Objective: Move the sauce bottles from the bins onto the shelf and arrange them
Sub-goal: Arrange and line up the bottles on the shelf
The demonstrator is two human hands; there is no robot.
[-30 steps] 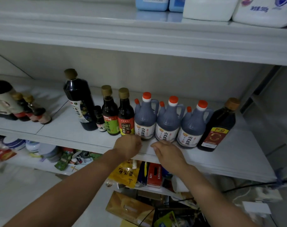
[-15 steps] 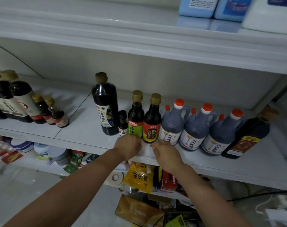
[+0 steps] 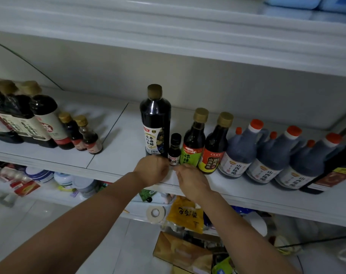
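My left hand and right hand rest on the shelf edge, fingers curled, holding nothing, just below the tiny bottle.

Both forearms outstretched, left hand and right hand close together, fingers curled.

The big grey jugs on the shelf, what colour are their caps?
Red-orange caps, seen clearly in the head view.
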